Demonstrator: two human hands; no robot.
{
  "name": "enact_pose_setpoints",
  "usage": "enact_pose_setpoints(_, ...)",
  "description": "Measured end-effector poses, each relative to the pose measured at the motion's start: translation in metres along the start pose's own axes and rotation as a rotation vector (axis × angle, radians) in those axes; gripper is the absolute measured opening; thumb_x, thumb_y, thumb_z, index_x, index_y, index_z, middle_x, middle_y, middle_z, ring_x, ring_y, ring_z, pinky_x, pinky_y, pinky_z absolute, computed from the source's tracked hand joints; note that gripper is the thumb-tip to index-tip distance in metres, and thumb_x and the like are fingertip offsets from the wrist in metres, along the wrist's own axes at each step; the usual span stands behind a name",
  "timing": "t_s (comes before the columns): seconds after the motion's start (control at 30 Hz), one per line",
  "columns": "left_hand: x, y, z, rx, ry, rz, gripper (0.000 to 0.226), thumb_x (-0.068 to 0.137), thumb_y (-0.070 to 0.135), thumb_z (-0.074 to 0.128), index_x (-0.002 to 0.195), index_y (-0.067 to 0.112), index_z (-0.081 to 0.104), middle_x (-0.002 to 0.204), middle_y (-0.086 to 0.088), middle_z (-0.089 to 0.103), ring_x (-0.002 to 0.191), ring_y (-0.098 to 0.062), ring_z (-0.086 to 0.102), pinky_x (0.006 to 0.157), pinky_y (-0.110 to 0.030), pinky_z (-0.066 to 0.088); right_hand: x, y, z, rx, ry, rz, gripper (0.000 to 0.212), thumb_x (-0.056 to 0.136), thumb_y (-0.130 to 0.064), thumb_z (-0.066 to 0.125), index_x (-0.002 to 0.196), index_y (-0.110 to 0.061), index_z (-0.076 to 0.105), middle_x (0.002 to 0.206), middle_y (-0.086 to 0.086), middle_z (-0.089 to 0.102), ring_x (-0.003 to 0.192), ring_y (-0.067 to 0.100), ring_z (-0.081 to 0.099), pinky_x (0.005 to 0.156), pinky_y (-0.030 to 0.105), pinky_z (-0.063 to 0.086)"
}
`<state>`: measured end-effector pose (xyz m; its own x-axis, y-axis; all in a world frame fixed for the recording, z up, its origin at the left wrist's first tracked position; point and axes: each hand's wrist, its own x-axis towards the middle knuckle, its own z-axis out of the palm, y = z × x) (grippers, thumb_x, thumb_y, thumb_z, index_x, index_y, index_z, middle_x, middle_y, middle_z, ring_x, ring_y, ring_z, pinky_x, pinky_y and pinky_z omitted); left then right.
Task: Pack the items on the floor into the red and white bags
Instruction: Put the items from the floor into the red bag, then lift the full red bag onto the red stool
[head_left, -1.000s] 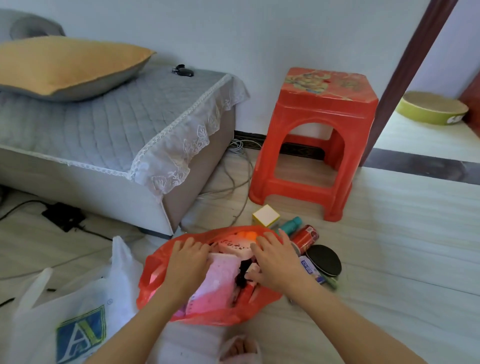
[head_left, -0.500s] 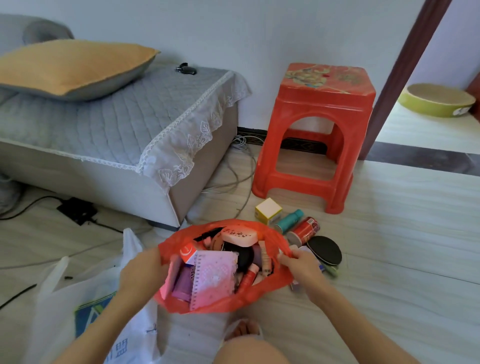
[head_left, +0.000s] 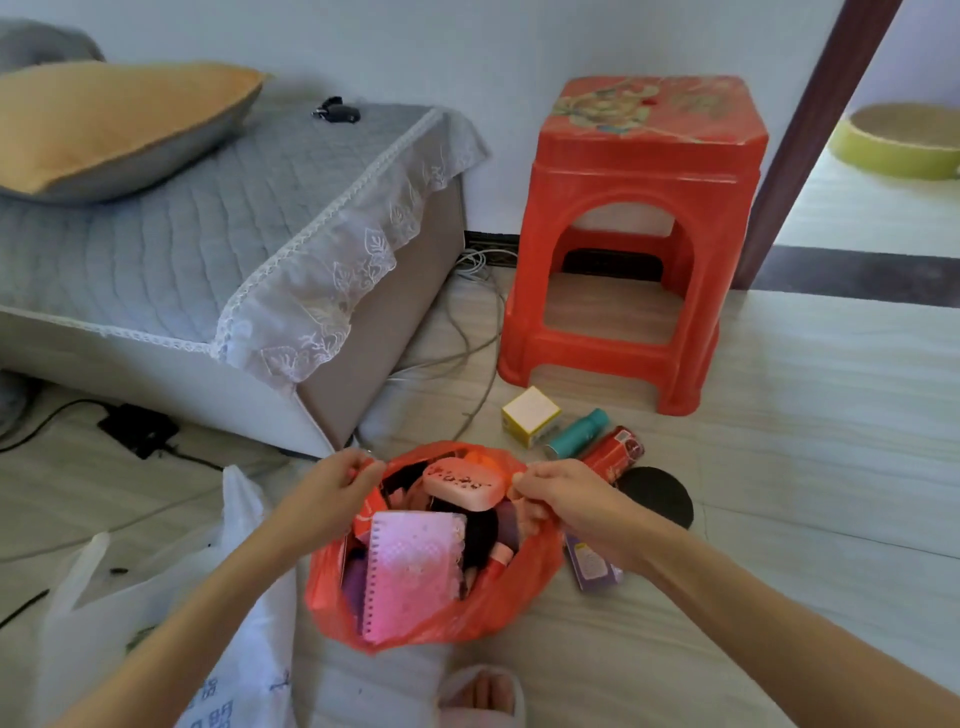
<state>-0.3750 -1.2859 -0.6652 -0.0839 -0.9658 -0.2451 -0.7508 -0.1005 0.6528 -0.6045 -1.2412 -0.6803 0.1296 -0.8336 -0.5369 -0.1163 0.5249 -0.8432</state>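
Note:
The red plastic bag (head_left: 483, 613) stands open on the floor, full of things: a pink spiral notebook (head_left: 413, 571), a pink case (head_left: 462, 486) and several small cosmetics. My left hand (head_left: 332, 486) pinches the bag's left rim; my right hand (head_left: 558, 496) pinches its right rim. The white bag (head_left: 156, 623) lies crumpled at lower left. On the floor to the right lie a yellow-white box (head_left: 530, 415), a teal bottle (head_left: 576, 434), a red can (head_left: 618, 449), a black round disc (head_left: 657, 496) and a purple packet (head_left: 592, 564).
A red plastic stool (head_left: 639, 218) stands behind the loose items. A grey bed with a lace-edged cover (head_left: 322, 291) and an orange pillow fills the left. Cables (head_left: 467, 353) run along the floor by the wall. My slippered foot (head_left: 483, 696) is just below the red bag.
My hands came out of the red bag's contents, took hold of its two rims and pulled them apart and upward. The bag's mouth now stands wider open.

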Motion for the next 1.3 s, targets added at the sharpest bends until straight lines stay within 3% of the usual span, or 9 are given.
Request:
enact_pose_setpoints(0.07,0.015,0.005,0.013,0.063,-0.055,-0.054,0.025,0.094,0.020,0.047,0.077,0.005,0.058,0.053,0.002,0.043,0.046,-0.010,0.038,0.049,-0.027,0.032,0.010,-0.007,-0.008,0.134,-0.083,0.042,0.021,0.097,-0.008,0.040,0.083,-0.002,0.053,0.056,0.003,0.032,0.051,0.013,0.034,0.044,0.017,0.037)
enact_pose_setpoints(0.17,0.018,0.019,0.007,0.135,-0.093,-0.199,0.037,0.095,0.024,0.043,0.066,0.005,0.054,0.050,-0.002,0.039,0.046,-0.016,0.039,0.046,-0.026,0.032,0.015,-0.019,-0.014,0.308,-0.051,0.114,0.022,0.096,-0.004,0.040,0.075,-0.005,0.048,0.057,0.005,0.032,0.051,0.014,0.032,0.043,0.020,0.035)
enact_pose_setpoints(0.37,-0.005,0.051,-0.070,0.134,-0.027,-0.450,0.042,0.094,0.020,0.042,0.055,0.006,0.047,0.056,-0.012,0.049,0.057,-0.027,0.053,0.058,-0.030,0.039,-0.030,-0.072,-0.009,0.125,0.106,0.236,0.029,0.095,-0.010,0.043,0.066,-0.011,0.043,0.057,0.005,0.040,0.048,0.014,0.037,0.040,0.017,0.030)
enact_pose_setpoints(0.53,-0.025,0.137,-0.116,0.064,-0.162,-0.418,0.035,0.092,0.025,0.047,0.065,0.005,0.054,0.056,-0.006,0.052,0.050,-0.020,0.048,0.051,-0.024,0.035,-0.105,-0.142,-0.041,0.096,0.167,0.289,0.035,0.091,-0.009,0.043,0.057,-0.012,0.042,0.054,0.005,0.043,0.045,0.011,0.040,0.044,0.017,0.033)
enact_pose_setpoints(0.6,-0.038,0.176,-0.140,0.027,-0.214,-0.416,0.034,0.090,0.027,0.049,0.062,0.008,0.050,0.052,-0.003,0.046,0.048,-0.019,0.044,0.051,-0.024,0.034,-0.144,-0.181,-0.057,0.093,0.188,0.293,0.039,0.090,-0.008,0.042,0.052,-0.011,0.043,0.049,0.004,0.044,0.042,0.010,0.040,0.041,0.014,0.032)
enact_pose_setpoints(0.83,-0.107,0.334,-0.200,-0.030,-0.325,-0.396,0.036,0.086,0.026,0.052,0.055,0.012,0.039,0.046,-0.003,0.037,0.046,-0.018,0.036,0.055,-0.027,0.031,-0.296,-0.294,-0.123,0.198,0.380,0.341,0.037,0.092,-0.020,0.051,0.056,-0.015,0.055,0.051,-0.003,0.049,0.052,0.011,0.044,0.055,0.022,0.036)
enact_pose_setpoints(1.03,-0.152,0.465,-0.200,-0.090,-0.414,-0.301,0.039,0.088,0.017,0.052,0.052,0.013,0.041,0.039,0.003,0.033,0.042,-0.016,0.031,0.048,-0.023,0.027,-0.409,-0.351,-0.189,0.309,0.561,0.268,0.038,0.089,-0.023,0.057,0.054,-0.014,0.048,0.047,0.002,0.040,0.040,0.012,0.037,0.044,0.022,0.033)
enact_pose_setpoints(1.17,-0.158,0.550,-0.188,-0.134,-0.452,-0.184,0.039,0.087,0.014,0.050,0.050,0.015,0.038,0.035,0.006,0.031,0.035,-0.012,0.030,0.046,-0.021,0.028,-0.459,-0.377,-0.241,0.318,0.685,0.234,0.027,0.090,-0.021,0.056,0.068,-0.006,0.056,0.051,0.003,0.038,0.041,0.012,0.034,0.043,0.021,0.030)
enact_pose_setpoints(1.3,-0.143,0.618,-0.175,-0.169,-0.422,-0.132,0.042,0.086,0.012,0.050,0.045,0.014,0.038,0.033,0.003,0.031,0.040,-0.017,0.030,0.052,-0.025,0.029,-0.478,-0.405,-0.298,0.291,0.745,0.169,0.028,0.091,-0.022,0.053,0.082,0.002,0.063,0.051,0.001,0.038,0.045,0.012,0.033,0.046,0.022,0.031)
